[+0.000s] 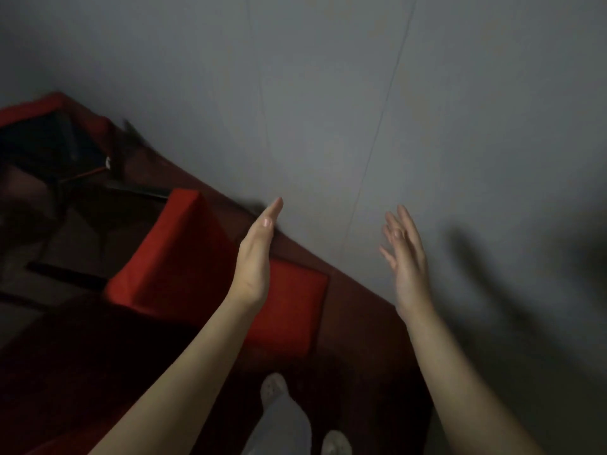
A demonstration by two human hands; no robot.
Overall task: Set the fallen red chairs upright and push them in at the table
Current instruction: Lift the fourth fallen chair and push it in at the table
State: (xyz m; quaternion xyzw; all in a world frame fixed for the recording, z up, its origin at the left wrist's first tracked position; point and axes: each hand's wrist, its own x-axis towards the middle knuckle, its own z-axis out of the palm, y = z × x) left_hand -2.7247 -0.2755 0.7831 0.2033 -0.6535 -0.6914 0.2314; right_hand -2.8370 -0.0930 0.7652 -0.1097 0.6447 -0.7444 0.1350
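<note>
Plainly, the left hand [254, 257] and right hand [405, 254] are both released, fingers straight, grasping nothing; a red chair [170, 251] shows behind the left hand.

So the nearer red chair [170, 247] is tipped over on its side: two flat slabs of bright red padding meeting at an angle, thin black legs [65, 277] sticking out to its left. Second red chair [29, 110] is further back at far left, dark and blurry, pose unclear.
</note>
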